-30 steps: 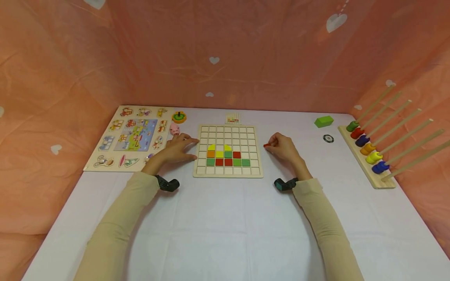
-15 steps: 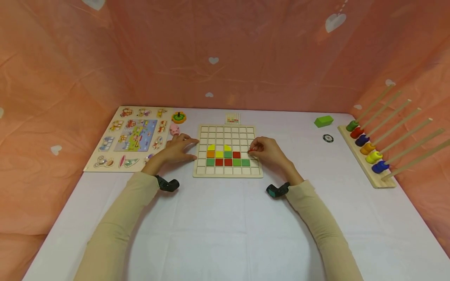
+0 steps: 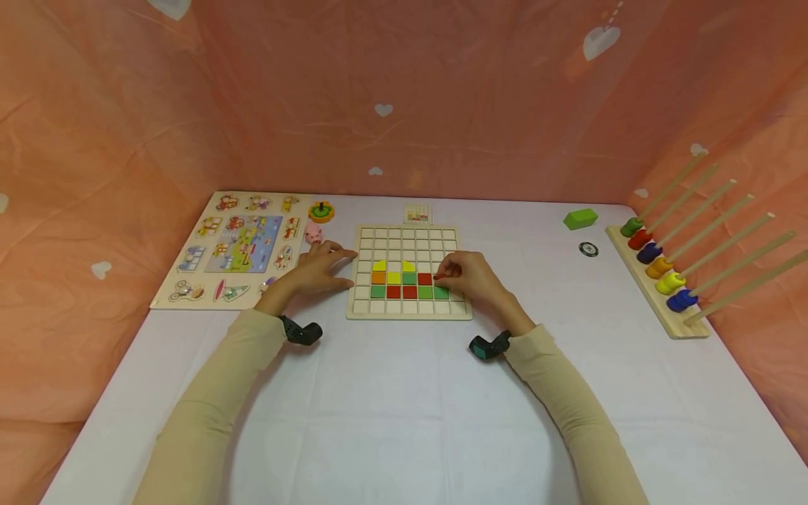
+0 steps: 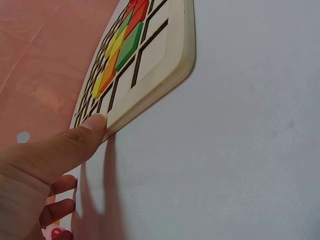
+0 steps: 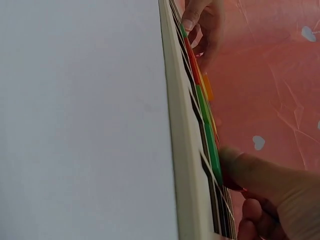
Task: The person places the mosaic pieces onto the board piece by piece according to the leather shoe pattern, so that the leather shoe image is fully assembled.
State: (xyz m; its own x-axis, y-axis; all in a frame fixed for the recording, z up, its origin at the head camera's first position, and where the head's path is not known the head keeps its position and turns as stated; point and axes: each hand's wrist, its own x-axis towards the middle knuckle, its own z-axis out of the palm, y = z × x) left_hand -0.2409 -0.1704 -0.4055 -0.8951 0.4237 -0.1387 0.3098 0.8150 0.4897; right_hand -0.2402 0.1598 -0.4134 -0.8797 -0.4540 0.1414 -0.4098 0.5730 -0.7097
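Change: your right hand (image 3: 470, 277) has carried the red tile (image 3: 439, 277) from the desk onto the board's (image 3: 409, 313) right side | pinching it over a cell | left hand (image 3: 318, 270) flat, steadying the left edge

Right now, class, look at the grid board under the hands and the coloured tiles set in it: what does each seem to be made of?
The grid board looks like pale unpainted wood: a matt cream face, thick rounded rim and dark grooves between cells. The coloured tiles look like thin painted wood or perhaps plastic: flat, even red, green, yellow and orange faces with a slight sheen; the pictures leave it open.
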